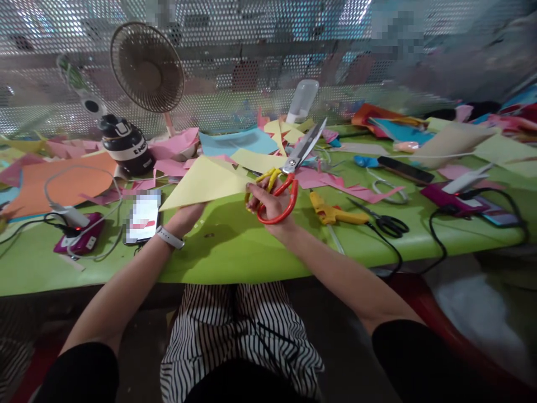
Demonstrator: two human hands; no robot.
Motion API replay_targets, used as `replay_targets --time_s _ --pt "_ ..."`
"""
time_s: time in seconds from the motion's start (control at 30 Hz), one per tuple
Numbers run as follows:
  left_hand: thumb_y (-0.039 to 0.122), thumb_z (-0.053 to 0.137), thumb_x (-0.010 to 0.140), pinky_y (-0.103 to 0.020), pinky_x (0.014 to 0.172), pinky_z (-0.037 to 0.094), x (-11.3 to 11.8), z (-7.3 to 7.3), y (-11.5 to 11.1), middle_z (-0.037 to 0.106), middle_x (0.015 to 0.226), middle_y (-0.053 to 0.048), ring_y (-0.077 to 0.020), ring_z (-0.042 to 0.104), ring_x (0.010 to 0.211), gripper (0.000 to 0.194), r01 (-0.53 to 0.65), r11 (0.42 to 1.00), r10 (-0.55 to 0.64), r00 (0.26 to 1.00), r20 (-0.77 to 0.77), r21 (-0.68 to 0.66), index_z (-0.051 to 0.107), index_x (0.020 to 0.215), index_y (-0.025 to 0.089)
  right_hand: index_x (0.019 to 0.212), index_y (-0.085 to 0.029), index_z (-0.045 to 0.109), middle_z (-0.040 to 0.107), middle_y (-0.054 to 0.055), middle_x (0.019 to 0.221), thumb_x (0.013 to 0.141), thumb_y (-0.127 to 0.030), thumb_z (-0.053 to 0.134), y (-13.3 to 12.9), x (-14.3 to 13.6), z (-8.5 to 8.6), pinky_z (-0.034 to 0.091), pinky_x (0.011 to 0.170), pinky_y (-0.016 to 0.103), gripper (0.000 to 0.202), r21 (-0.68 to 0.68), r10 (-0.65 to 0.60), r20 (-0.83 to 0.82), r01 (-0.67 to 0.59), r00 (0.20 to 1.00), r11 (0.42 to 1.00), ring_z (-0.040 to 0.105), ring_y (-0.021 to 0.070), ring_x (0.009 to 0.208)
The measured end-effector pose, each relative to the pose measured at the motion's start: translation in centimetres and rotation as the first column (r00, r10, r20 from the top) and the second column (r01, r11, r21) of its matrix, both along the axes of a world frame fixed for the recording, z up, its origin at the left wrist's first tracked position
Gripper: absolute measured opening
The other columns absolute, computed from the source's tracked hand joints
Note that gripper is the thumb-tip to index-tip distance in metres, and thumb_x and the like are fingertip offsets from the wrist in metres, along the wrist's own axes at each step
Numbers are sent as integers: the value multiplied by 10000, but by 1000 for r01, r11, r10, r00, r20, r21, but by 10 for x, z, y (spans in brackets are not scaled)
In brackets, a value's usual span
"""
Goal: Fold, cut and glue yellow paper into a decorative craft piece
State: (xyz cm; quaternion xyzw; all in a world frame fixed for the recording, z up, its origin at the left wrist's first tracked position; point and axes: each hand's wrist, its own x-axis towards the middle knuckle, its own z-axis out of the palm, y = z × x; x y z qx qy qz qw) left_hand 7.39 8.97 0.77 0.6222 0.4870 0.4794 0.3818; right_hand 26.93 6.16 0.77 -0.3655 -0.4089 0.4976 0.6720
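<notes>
A sheet of pale yellow paper (205, 182) is held up over the near part of the green table. My left hand (189, 217) supports it from beneath at the lower left, its fingers hidden behind the sheet. In my right hand (271, 206) is a large pair of scissors (289, 170) with one red handle and one yellow-wrapped handle. The blades point up and away to the right, slightly apart. The right fingertips are at the paper's right corner; whether they pinch it I cannot tell.
The green table (235, 260) carries a phone (143, 218), purple power strips (90, 235), a yellow glue gun (335, 212) and black scissors (388, 224) on the right. Paper scraps, a black bottle (128, 148) and a fan (146, 70) stand behind. Cables cross both sides.
</notes>
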Motion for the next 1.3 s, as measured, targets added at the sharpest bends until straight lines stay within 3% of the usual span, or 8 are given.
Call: replay_targets --time_s 0.07,0.17,0.33,0.47,0.67,0.93,1.1,1.3 --pt "269 790 768 -389 997 567 9 -2 -4 741 878 -55 -221 722 971 245 200 980 -199 979 50 -14 751 995 184 797 -270 410 532 -112 566 688 -420 820 0 -2 -5 523 442 265 450 14 -9 31 9 999 1000 578 105 429" --pt "306 891 686 -483 1091 498 21 -1 -3 765 959 -82 -274 699 1103 306 451 891 -429 806 408 48 740 924 188 800 -256 423 581 -101 635 700 -447 834 2 -4 -16 538 427 250 464 34 38 89 -42 995 999 604 98 431" --pt "304 870 738 -304 854 609 18 6 7 767 890 -47 -162 736 860 266 205 965 -22 680 733 -161 708 878 148 834 -228 492 658 -24 786 716 -562 821 2 -2 -22 524 373 240 483 -30 204 353 -207 913 978 629 103 466" --pt "210 872 734 -241 828 603 10 9 12 772 874 -22 -118 735 800 235 129 968 101 585 805 -215 707 888 148 852 -219 513 642 1 738 764 -598 780 -2 8 -7 478 347 230 472 -112 291 440 -270 849 956 541 80 444" --pt "189 851 763 -255 882 605 11 10 14 782 868 -31 -124 741 833 176 90 966 161 522 838 -241 708 859 154 872 -222 494 505 -54 605 827 -698 643 -28 32 13 407 383 233 501 -325 549 496 -442 673 836 443 72 427" --pt "184 794 834 -243 938 595 8 21 14 775 1035 -79 -170 718 1064 133 19 975 194 399 896 -220 724 941 148 868 -229 456 442 -63 621 836 -778 532 -65 45 16 403 445 275 555 -470 664 578 -471 474 746 420 89 455" --pt "221 789 848 -253 932 604 6 19 17 781 1036 -76 -178 729 1051 290 -7 980 190 363 912 -201 716 1123 167 873 -235 488 448 -53 626 827 -816 500 -61 41 15 416 470 305 582 -502 677 567 -455 469 736 424 99 457" --pt "226 824 802 -262 934 597 7 14 12 793 946 -81 -170 747 985 185 44 989 110 445 889 -144 717 921 134 898 -209 487 471 -57 639 794 -867 475 -51 32 17 431 491 295 666 -501 657 559 -425 506 753 444 84 458"
